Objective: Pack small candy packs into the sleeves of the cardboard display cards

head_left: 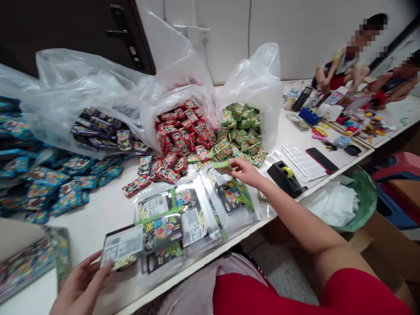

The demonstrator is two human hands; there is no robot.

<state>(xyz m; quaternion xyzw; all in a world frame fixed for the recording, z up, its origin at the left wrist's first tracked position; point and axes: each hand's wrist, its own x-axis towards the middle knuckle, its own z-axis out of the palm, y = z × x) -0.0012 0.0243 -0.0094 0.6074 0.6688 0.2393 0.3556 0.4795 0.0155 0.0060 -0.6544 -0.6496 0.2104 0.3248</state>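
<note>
My left hand is at the near left of the white table, fingers curled on the edge of a flat clear-wrapped card pack. My right hand reaches out across the table and pinches a small green packet at the foot of the green pile. More clear-wrapped card packs lie between my hands. Red packets spill from a plastic bag in the middle.
Purple packets and blue packets lie left, in and around clear bags. A black tape dispenser, paper sheets and a phone sit to the right. Two other people sit at the far right, by a cluttered table.
</note>
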